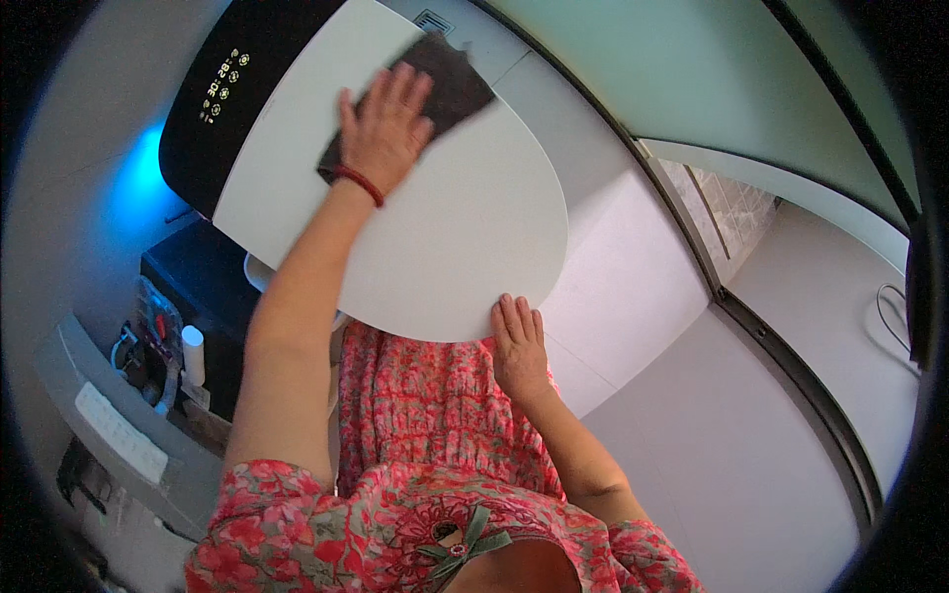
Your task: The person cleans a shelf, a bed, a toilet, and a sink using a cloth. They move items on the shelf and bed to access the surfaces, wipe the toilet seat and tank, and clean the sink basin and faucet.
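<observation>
A white toilet lid (460, 222) is down in front of me, with a glossy black rear panel (222, 89) behind it that bears lit symbols. My left hand (385, 130) lies flat over a dark cloth (452, 85), holding it against the lid's far part. The cloth is slightly blurred and reaches past the lid's edge. A red bracelet (359, 185) circles the left wrist. On the lid's near right edge rests my right hand (519, 345), palm down, fingers extended, with nothing seen in it.
Left of the toilet are a dark cabinet (204, 274), a white bottle (193, 356) and cluttered small items. Blue light (144, 178) glows on the wall. A metal floor track (667, 185) and frosted glass panels (712, 74) curve along the right. A floor drain (434, 22) lies beyond the lid.
</observation>
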`<state>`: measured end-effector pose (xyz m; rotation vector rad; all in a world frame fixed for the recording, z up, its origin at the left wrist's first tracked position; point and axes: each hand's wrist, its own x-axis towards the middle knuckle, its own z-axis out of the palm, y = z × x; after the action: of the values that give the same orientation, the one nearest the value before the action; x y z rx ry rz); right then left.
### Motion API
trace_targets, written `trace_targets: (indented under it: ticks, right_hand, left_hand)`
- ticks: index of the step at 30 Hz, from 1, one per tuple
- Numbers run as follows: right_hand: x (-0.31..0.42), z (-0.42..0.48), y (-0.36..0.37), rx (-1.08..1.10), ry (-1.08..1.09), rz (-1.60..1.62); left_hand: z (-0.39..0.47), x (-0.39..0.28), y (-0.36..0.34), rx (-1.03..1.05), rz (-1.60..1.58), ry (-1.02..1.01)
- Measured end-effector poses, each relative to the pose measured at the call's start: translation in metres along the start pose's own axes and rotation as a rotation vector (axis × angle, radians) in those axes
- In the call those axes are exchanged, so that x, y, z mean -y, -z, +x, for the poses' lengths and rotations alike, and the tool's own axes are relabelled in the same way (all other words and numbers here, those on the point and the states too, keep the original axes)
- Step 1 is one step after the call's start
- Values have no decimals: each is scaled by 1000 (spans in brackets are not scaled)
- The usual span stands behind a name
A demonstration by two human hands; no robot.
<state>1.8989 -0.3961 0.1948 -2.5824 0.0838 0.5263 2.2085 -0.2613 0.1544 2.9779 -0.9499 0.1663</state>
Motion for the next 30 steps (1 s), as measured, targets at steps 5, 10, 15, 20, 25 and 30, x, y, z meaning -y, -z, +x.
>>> trace_targets:
  ticks: [5,10,15,20,25,30]
  right_hand:
    - [-29,-8,-4,-218,39,485]
    - [-69,-3,14,-524,-275,929]
    - [-65,57,77,-533,-87,309]
    - [-45,110,77,-120,65,-288]
    - [-29,112,75,-72,-18,-482]
    - [-16,113,72,-49,-20,-512]
  left_hand:
    - [-5,-27,-12,-62,21,163]
    - [-80,-147,1,163,-252,-228]
    - [-158,-173,8,193,-412,-454]
    - [-192,-137,16,179,-396,-490]
    - [-192,-57,26,288,-339,-208]
    - [-132,40,29,133,-160,66]
